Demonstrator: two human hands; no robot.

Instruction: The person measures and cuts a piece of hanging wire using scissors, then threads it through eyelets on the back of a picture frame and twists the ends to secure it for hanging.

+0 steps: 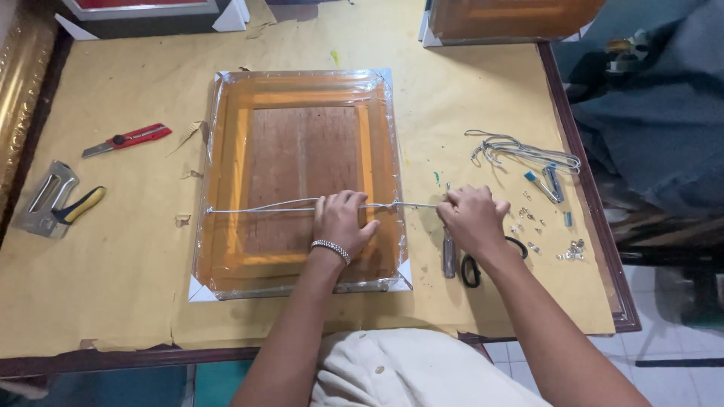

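A picture frame [302,181] lies face down in the middle of the paper-covered counter [121,286], wrapped in clear plastic, with orange-brown tape bordering a bare wooden back panel and white protectors on its corners. A thin silvery wire [260,206] runs straight across the lower part of the frame's back, from the frame's left rail to just past its right rail.

The left hand [343,220], wearing a beaded silver bracelet [332,249] at the wrist, rests on the frame's back near its right rail, its grip pinched together on the wire. The right hand [473,218] sits just off the frame's right edge, its grip clamped on the wire's free end, which is pulled taut between the 2 hands.

Under the right hand, beside the frame's lower right corner, lie a metal tool [449,260] and black-handled scissors [473,267]. Farther right of the frame are a loose coil of wire [520,148], a blue-handled tool [548,182] and scattered small metal fittings [571,250].

Left of the frame lie a red utility knife [128,139] and, nearer the counter's left edge, a staple gun [51,200] with a yellow and black handle. Another wrapped frame [513,19] lies beyond the first frame's top right corner.
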